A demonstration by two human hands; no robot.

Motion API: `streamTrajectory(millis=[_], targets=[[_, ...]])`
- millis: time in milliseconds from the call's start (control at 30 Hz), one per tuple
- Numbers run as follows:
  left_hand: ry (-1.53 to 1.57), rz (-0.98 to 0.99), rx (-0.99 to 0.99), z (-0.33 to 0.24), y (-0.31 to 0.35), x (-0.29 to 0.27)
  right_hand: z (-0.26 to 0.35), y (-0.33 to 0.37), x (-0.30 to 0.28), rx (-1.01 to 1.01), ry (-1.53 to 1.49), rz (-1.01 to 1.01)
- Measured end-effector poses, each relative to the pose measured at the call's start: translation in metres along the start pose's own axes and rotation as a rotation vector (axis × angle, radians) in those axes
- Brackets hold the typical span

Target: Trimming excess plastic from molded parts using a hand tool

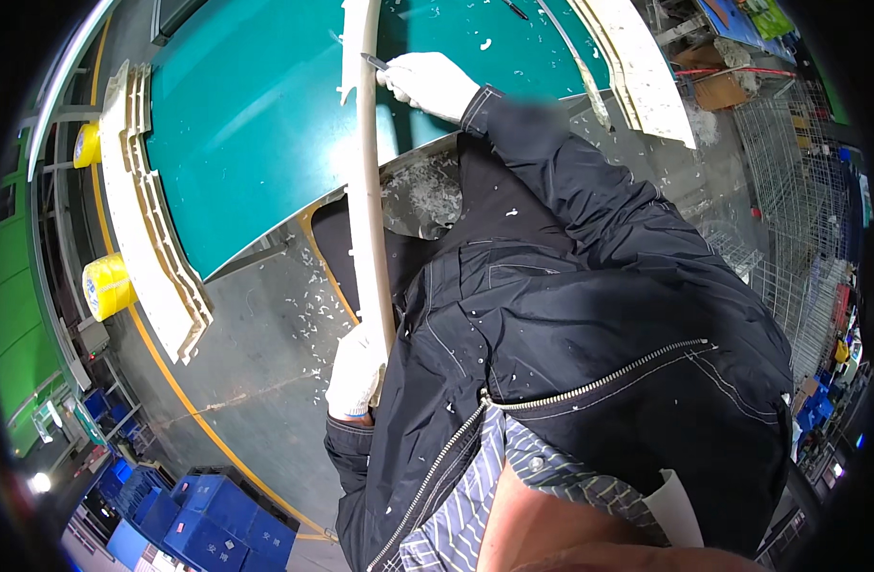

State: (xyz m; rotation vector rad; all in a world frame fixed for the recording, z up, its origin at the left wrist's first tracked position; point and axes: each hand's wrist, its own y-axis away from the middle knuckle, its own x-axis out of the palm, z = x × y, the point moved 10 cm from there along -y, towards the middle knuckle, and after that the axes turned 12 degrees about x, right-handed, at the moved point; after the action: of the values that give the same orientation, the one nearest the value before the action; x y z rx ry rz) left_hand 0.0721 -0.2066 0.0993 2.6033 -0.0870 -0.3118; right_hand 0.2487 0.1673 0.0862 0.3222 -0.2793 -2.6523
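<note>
A long cream-coloured strip, seemingly a moulded part, runs from the far side of the green tabletop over its near edge toward my body. My left hand, in a white glove, is closed around the strip's near end beside my jacket. Farther up, my gloved right hand grips a small knife, its blade pointing left against the strip's edge. A ragged sliver hangs off the strip's left side near the blade. The fingers of the left hand are partly hidden behind the strip.
Stacked cream strips stand left and right of the table. A thin rod and a dark pen-like object lie on it. Pale shavings litter table and floor. Yellow rolls, blue crates and wire cages surround the place.
</note>
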Motion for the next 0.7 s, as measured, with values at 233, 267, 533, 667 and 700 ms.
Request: streamTrajectory(millis=[233, 267, 533, 667, 700], targets=[[-0.033, -0.02, 0.036, -0.002, -0.013, -0.001, 0.018, 0.046, 0.026, -0.294, 0.137, -0.091], [-0.036, -0.016, 0.029, -0.001, -0.013, -0.001, 0.02, 0.053, 0.028, -0.311, 0.182, -0.098], [0.182, 0.004, -0.019, 0.015, -0.013, 0.0, 0.019, 0.084, 0.061, -0.582, 0.683, -0.177], [0.069, -0.014, -0.02, 0.008, -0.014, -0.001, 0.011, 0.094, 0.071, -0.343, 0.529, -0.054], [0.092, -0.002, -0.01, 0.009, -0.014, -0.001, 0.01, 0.097, 0.077, -0.302, 0.581, -0.037]])
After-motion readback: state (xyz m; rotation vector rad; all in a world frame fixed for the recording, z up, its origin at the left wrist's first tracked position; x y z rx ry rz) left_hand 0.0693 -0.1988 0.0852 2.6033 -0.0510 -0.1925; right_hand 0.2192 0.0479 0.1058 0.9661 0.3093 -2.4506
